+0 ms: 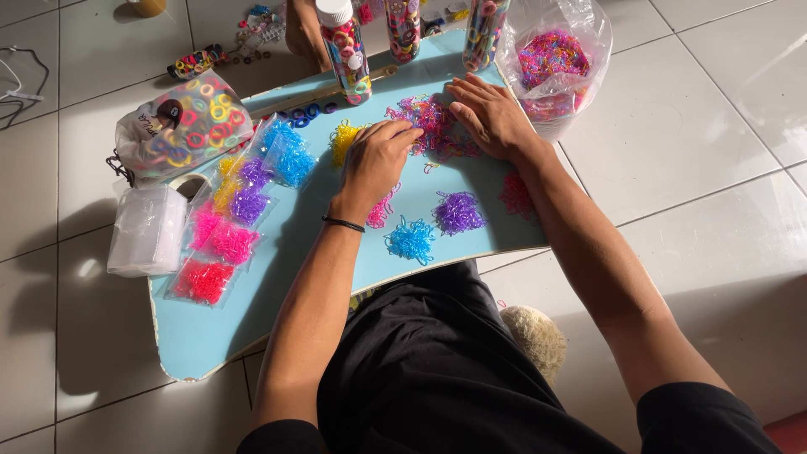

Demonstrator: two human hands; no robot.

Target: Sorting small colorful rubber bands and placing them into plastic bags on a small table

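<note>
Both hands rest on mixed bands beside a band-filled bag

A messy pile of tiny rubber bands lies on the light blue bench. The bands are pink, purple and other bright colours, all mixed up. The pile sits near the far edge, just under both hands. A few bands have strayed loose at its near side.
</note>
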